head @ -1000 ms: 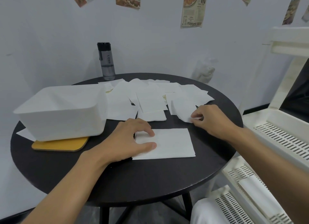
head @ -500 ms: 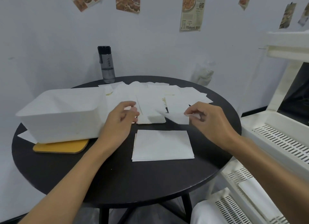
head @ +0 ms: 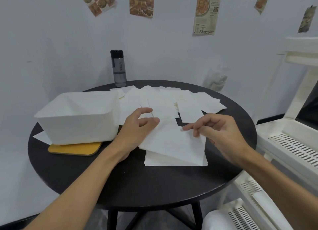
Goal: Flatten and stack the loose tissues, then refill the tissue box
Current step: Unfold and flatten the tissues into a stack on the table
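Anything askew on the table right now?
The top tissue, held by the left hand and right hand, sits rotated over the stack, its left corner overhanging. One stray tissue pokes out from under the box.

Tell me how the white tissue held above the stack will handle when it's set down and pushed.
The thin white paper tissue is probably floppy: it drapes at a slant between the left hand and right hand. It is likely very light, since pinching fingers alone carry it. Pushed on the flat white tissue stack, it may wrinkle or slide.
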`<state>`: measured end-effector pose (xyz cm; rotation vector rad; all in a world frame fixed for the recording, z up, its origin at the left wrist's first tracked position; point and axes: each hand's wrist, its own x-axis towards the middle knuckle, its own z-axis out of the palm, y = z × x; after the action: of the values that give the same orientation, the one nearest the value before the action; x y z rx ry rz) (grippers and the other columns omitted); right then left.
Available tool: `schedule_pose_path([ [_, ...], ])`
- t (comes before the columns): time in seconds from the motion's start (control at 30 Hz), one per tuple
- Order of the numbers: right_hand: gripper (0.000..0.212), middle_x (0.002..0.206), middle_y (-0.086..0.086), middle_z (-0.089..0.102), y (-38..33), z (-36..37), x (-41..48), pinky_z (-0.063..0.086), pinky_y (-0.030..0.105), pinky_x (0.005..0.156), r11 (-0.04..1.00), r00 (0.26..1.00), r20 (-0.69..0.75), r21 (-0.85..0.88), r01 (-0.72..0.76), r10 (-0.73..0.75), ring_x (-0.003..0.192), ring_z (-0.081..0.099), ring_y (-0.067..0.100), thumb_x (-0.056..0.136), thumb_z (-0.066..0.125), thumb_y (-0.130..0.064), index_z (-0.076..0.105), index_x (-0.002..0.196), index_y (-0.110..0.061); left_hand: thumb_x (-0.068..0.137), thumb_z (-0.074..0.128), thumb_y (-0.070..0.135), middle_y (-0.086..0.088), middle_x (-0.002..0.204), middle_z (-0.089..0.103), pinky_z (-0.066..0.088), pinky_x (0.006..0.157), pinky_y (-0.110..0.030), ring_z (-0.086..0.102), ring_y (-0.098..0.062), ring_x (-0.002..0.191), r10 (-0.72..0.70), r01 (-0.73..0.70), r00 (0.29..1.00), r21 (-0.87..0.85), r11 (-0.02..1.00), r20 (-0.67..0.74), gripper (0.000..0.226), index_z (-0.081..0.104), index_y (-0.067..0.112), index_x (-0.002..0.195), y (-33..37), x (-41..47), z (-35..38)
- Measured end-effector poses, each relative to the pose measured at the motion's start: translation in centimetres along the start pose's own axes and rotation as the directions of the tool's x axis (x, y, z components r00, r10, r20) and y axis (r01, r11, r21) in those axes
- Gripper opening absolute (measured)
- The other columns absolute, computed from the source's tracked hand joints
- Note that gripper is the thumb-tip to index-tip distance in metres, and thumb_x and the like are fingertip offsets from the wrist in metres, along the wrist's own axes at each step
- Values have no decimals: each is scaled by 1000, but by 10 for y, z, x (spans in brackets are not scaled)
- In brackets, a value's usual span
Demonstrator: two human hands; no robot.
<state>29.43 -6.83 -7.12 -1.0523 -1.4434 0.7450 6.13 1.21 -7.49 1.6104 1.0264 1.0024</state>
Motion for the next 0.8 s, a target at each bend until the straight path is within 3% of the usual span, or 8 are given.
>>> schedule_pose_path([
  [0.1,29,85,16,76,4,1,2,52,34,84,998,999,16,53,-34,33,96,65,49,86,47,24,65,78,2,93,71,18,4,98,78,56,94,-41,72,-14,92,31,-30,999,-2,1000,35,34,56,27,122,2,-2,1],
  [0.23,25,97,8,76,8,0,3,52,33,90,996,995,-27,-19,-93,92,102,70,21,87,57,16,70,93,-4,90,71,7,-2,90,78,53,93,-50,62,-25,83,83,-83,997,31,996,1,31,60,23,115,-1,-1,1],
  [0.33,32,114,-1,70,11,-4,6,55,29,87,967,981,-28,-163,-194,192,102,69,8,89,65,1,63,113,-20,90,73,8,-1,88,78,54,87,-43,61,-24,83,99,-98,994,21,995,-46,27,62,22,111,-2,0,1],
  [0.43,32,103,2,72,13,-6,6,55,36,87,953,971,-39,-181,-241,238,91,71,18,88,69,-2,62,115,-19,89,73,8,-1,86,78,52,82,-33,64,-21,82,104,-104,993,12,995,-51,25,64,20,109,-3,0,2],
  [0.53,21,90,6,73,14,-7,6,53,32,79,954,970,-86,-181,-239,227,79,67,16,89,69,-3,66,106,-15,87,74,6,-3,86,76,51,77,-29,66,-15,78,120,-120,992,16,993,-48,24,66,20,105,-4,0,4],
  [0.6,17,89,4,72,16,-8,7,53,25,77,933,975,-91,-287,-218,200,77,66,13,88,69,-6,68,100,-18,87,75,10,6,86,73,51,74,-24,64,-7,74,171,-168,985,98,981,-25,23,67,25,102,-8,0,4],
  [0.67,18,86,-3,70,19,-11,9,52,20,73,877,980,-27,-442,-189,197,72,61,5,86,71,-10,68,98,-22,86,76,20,25,91,66,44,75,-14,57,5,77,206,-221,975,303,927,82,20,67,34,99,-12,-3,4],
  [0.8,11,78,-12,61,24,-16,9,42,12,62,755,970,69,-642,-137,235,63,49,-1,85,74,-24,68,94,-28,84,76,36,28,111,59,36,89,-14,51,8,110,182,-317,938,513,797,296,9,72,38,92,-19,-7,4],
])
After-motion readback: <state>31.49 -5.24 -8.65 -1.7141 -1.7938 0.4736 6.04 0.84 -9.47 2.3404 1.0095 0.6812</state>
